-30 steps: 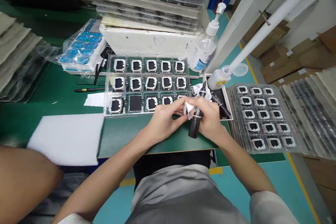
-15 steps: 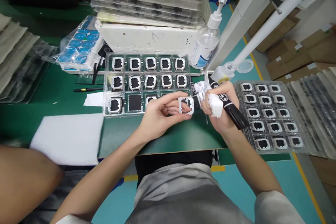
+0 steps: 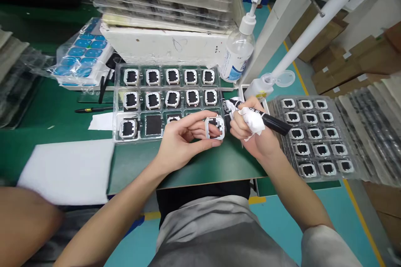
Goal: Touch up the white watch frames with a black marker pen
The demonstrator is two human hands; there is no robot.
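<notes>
My left hand (image 3: 178, 144) pinches a small white squarish frame (image 3: 222, 128) by its edges, over the front of the bench. Close to its right, my right hand (image 3: 263, 144) is closed round a black marker (image 3: 277, 124) and a crumpled white tissue (image 3: 254, 121). The marker's thick black end points right; its other end is hidden by the fingers and tissue. Behind my left hand lies a clear plastic tray (image 3: 115, 106) with rows of similar frames. One front compartment shows only a dark pad (image 3: 153, 125). The left hand covers part of the front row.
A pump bottle (image 3: 237, 56) and a smaller white bottle (image 3: 258, 87) stand behind my right hand. More filled trays (image 3: 316, 133) lie at the right. White foam (image 3: 69, 171), a pen (image 3: 94, 109) and a blue-celled pack (image 3: 83, 52) are left. Another person's arm (image 3: 28, 225) reaches in at lower left.
The marker in my right hand has swung to lie flatter, and the tissue has shifted with the fingers. My left hand still holds the frame. The whole view has shifted slightly.
</notes>
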